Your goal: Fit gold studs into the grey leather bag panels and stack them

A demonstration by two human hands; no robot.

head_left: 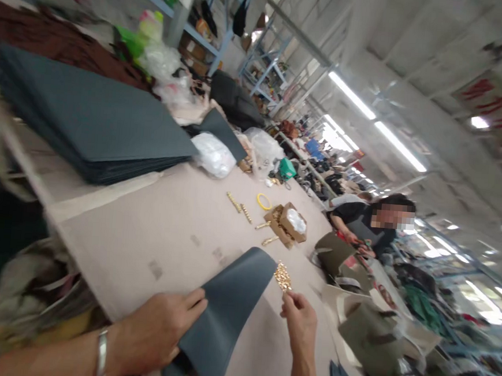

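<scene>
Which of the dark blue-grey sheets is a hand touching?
The curved dark blue-grey sheet at front centre, touched by the left hand; the others, including the flat stack, lie untouched.

Our left hand [157, 322] gripped a bent dark sheet [235, 308] on the table [118, 244], while our right hand [301, 319] pinched its fingertips [288, 298] together at the edge of a gold-coloured pile [283, 275]. We saw cardboard boxes [300, 236] beyond, and a stack of dark sheets [91, 114] leftward.

There is one left hand [159, 328], one right hand [301, 319] and one curved dark sheet [233, 308] — plus four gold strips [233, 201]. Also one yellow ring [258, 200], one gold heap [283, 276] — and one thick dark stack [96, 112].
</scene>
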